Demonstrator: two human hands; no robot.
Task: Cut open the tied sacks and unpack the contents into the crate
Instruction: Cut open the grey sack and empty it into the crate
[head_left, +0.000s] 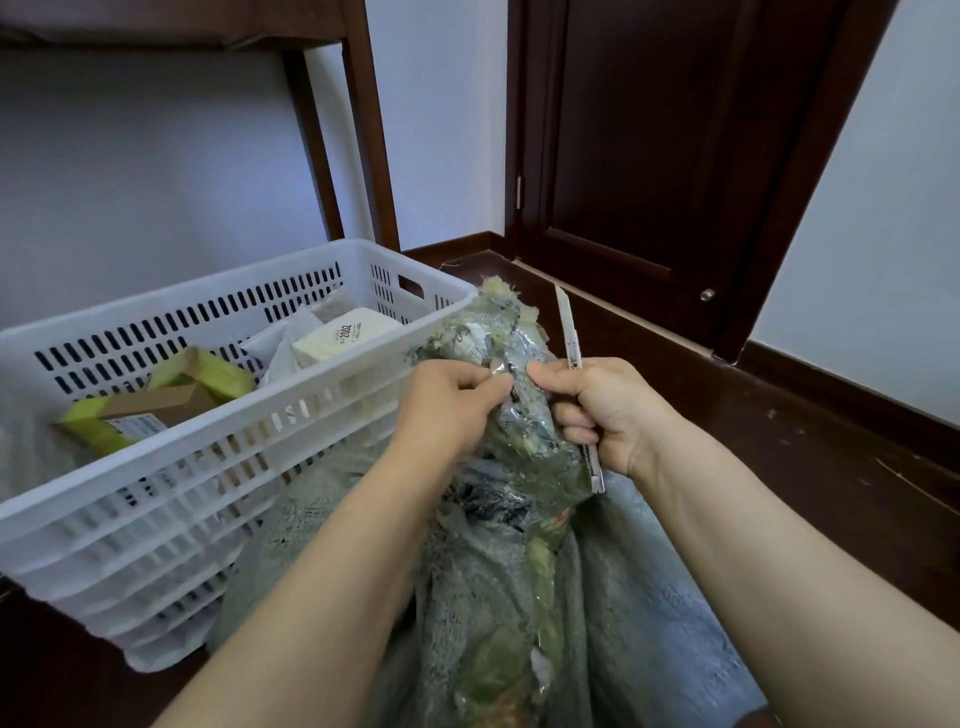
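A grey-green woven sack (498, 587) stands on the floor between my forearms. Its bunched neck (488, 332) is wrapped in clear tape. My left hand (447, 410) pinches the tape at the neck. My right hand (608, 410) pinches the neck from the other side while also holding a slim white utility knife (569, 332), its blade end pointing up and away. To the left stands a white slotted plastic crate (171, 467), touching the sack. Inside it lie yellow-green parcels (202, 374), a brown cardboard box (156, 405) and a cream box marked 2002 (343, 338).
A dark wooden door (649, 145) with a small knob is at the back right. Dark wooden frame legs (369, 124) rise behind the crate against a pale wall. The floor is dark wood with a dark skirting board (841, 384) along the right wall.
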